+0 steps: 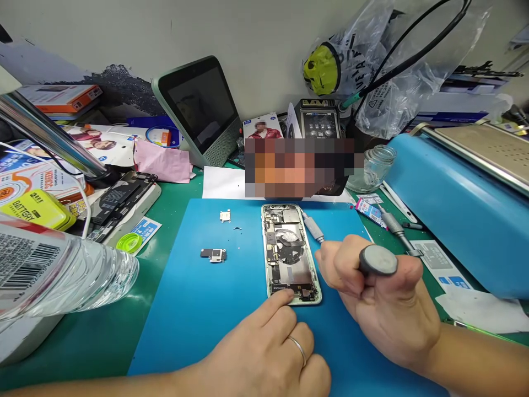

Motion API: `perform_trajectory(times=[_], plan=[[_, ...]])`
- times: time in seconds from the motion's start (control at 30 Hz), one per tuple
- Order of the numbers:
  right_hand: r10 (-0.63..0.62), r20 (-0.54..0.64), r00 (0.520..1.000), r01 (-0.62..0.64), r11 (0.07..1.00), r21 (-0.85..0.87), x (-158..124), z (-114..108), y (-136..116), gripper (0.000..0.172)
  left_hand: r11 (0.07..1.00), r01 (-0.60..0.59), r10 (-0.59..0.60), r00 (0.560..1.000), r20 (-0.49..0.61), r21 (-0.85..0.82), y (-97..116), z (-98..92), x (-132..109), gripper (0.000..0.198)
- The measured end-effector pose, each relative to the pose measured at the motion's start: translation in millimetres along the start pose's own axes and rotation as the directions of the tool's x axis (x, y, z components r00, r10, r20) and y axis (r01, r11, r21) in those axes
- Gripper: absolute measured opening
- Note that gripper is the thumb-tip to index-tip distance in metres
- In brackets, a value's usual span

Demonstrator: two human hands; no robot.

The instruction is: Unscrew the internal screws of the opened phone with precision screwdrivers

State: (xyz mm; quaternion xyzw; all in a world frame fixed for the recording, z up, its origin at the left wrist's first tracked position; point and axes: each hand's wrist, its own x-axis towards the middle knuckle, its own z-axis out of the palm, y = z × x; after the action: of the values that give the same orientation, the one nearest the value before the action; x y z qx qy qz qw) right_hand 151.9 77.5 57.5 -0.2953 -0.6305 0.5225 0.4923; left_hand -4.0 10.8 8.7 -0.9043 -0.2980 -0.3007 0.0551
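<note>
Left hand (275, 344) on opened phone (295, 270) | right hand (372, 300): tool (379, 259) | box (39, 212): "BATTERY"

on the flat blue rectangular mat (198, 325), right of its middle, lies the opened, pale-framed phone (289, 245). to the phone's left are the small silver metal plate (225, 215) and, nearer the person, the small black-and-silver module (214, 255). the bare left hand (273, 342) is before the phone, one fingertip at its near end. the bare right hand (384, 309) is to its right, around the grey knurled cylindrical screwdriver (314, 227). left of the mat is the clear plastic bottle (103, 270); right, the rounded blue machine (446, 215). behind, leftward, stands the black-screened grey display (202, 105).
</note>
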Motion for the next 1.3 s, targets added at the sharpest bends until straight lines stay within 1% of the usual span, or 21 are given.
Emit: perform_trajectory(times=[0.13,0.27,0.43,0.63,0.8,0.93,1.07,1.3], plan=[[-0.011,0.024,1.000,0.012,0.999,-0.044,-0.3,-0.9,0.1,0.057,1.000,-0.006,0.006,1.000,0.000,0.021,-0.2,-0.5,0.3,0.043],[-0.046,0.046,0.998,0.053,0.988,-0.145,-2.7,-2.1,1.3,0.048,0.999,-0.022,0.022,1.000,0.004,0.038,-0.6,0.8,-0.7,0.045],[-0.131,0.124,0.984,0.161,0.947,-0.276,-3.0,-4.5,2.6,0.044,1.000,-0.009,0.009,1.000,-0.004,0.021,-1.1,0.9,-1.8,0.042],[-0.158,0.189,0.969,0.215,0.915,-0.340,-1.0,-5.3,0.5,0.039,0.999,-0.022,0.022,1.000,-0.001,0.043,-2.2,0.1,0.6,0.033],[-0.144,0.196,0.970,0.207,0.912,-0.355,-1.3,-3.5,-2.4,0.039,0.998,-0.039,0.039,0.999,-0.009,0.055,-2.2,1.9,-0.7,0.032],[-0.128,0.210,0.969,0.196,0.917,-0.348,-1.3,-3.2,-3.0,0.039,0.999,-0.027,0.027,0.999,-0.017,0.037,-2.3,2.2,-0.3,0.032],[-0.138,0.240,0.961,0.220,0.909,-0.355,-0.6,-3.6,-3.8,0.038,1.000,-0.023,0.023,0.999,-0.034,0.017,-2.3,1.1,1.1,0.034],[-0.179,0.287,0.941,0.286,0.874,-0.393,0.2,-3.8,-6.3,0.035,1.000,-0.006,0.006,1.000,-0.014,-0.026,0.0,6.5,-3.0,0.034]])
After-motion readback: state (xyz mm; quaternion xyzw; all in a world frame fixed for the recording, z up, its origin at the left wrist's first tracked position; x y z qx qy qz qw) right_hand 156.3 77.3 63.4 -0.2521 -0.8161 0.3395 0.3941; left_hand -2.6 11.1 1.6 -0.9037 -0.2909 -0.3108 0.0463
